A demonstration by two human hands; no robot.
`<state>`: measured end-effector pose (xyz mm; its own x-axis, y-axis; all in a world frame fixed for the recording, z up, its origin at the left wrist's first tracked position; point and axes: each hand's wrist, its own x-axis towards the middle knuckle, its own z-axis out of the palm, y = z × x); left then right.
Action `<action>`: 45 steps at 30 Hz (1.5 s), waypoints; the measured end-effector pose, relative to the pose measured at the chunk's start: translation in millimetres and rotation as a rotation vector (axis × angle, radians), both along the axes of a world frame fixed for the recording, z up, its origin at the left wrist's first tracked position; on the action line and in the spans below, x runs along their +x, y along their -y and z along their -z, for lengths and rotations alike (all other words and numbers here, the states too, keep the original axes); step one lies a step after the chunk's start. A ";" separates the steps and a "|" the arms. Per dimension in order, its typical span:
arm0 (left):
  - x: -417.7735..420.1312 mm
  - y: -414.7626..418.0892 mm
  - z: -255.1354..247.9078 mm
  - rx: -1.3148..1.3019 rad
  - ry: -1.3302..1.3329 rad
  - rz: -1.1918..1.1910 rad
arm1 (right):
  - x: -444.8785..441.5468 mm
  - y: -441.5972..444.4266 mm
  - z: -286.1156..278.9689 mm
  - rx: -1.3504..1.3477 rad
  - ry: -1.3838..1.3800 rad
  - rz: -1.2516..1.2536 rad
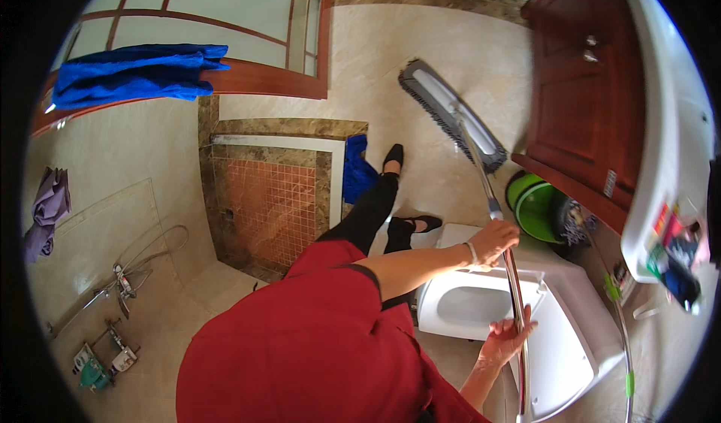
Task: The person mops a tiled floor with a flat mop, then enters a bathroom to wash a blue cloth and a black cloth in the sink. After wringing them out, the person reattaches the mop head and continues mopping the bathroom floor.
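Observation:
A flat mop with a grey fringed head (450, 107) lies across the pale floor, its metal handle (512, 282) running down past the toilet. My left hand (494, 244) is closed round the handle just below the joint near its upper part. Lower down, my right hand (507, 338) holds the same handle between thumb and fingers, with some fingers extended. The white toilet (450, 333) has its lid raised, and the handle crosses over it. Beside the toilet tank stands a green bucket (532, 206), with a dark, stringy mop head (574, 217) next to it.
A reddish wooden cabinet (591, 96) under a white basin edge (656, 141) borders the right. A blue cloth (357, 169) lies by the raised edge of a tiled shower floor (270, 209). Another blue towel (141, 76) hangs on the door. A green-banded pole (622, 333) stands behind the toilet.

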<state>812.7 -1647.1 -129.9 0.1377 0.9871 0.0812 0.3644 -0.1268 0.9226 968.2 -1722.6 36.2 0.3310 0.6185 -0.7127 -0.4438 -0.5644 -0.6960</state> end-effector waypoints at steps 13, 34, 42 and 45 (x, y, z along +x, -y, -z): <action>-310.9 227.7 419.9 -1.848 0.317 -1.291 | 104.5 80.6 137.9 -0.545 0.159 0.199; -315.0 164.2 18.6 -0.765 0.716 -1.074 | -138.0 -54.0 158.5 -0.438 -0.083 -0.750; -313.2 16.5 -174.4 -0.236 0.102 -0.253 | -345.0 -181.5 82.3 -0.049 -0.415 -0.887; -361.0 70.0 -128.3 -0.359 0.655 -1.093 | -347.1 -236.0 30.4 0.133 -0.394 -0.733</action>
<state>451.7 -1717.1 -1.6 -0.7017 0.5441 -0.4601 -0.4008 0.2325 0.8862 621.1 -1486.6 5.9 -0.4446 0.6669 -0.5980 -0.2213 -0.7286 -0.6482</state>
